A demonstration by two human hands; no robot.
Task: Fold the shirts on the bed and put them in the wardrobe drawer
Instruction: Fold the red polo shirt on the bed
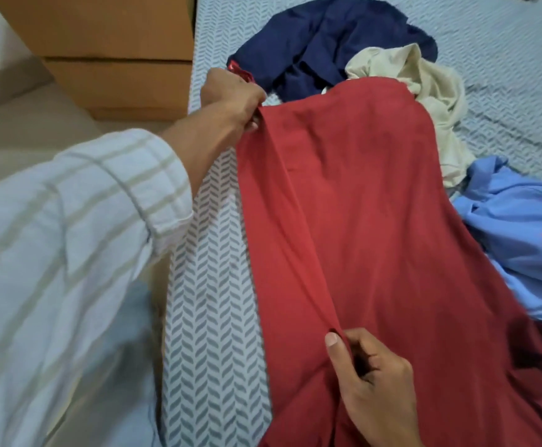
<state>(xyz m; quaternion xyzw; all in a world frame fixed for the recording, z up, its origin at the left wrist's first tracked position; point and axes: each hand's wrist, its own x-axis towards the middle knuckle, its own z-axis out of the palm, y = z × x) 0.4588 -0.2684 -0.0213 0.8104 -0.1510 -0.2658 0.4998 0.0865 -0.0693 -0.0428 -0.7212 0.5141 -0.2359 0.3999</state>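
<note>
Head view: we pinch the red shirt taut with left hand and right hand, fingers clenched on cloth, making a straight fold.

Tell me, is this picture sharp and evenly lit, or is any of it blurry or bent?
Head view: soft, even light, no glare; the red shirt darkens toward the near edge; the light blue shirt and right hand look slightly blurred; the bed edge bows from the wide lens.
</note>
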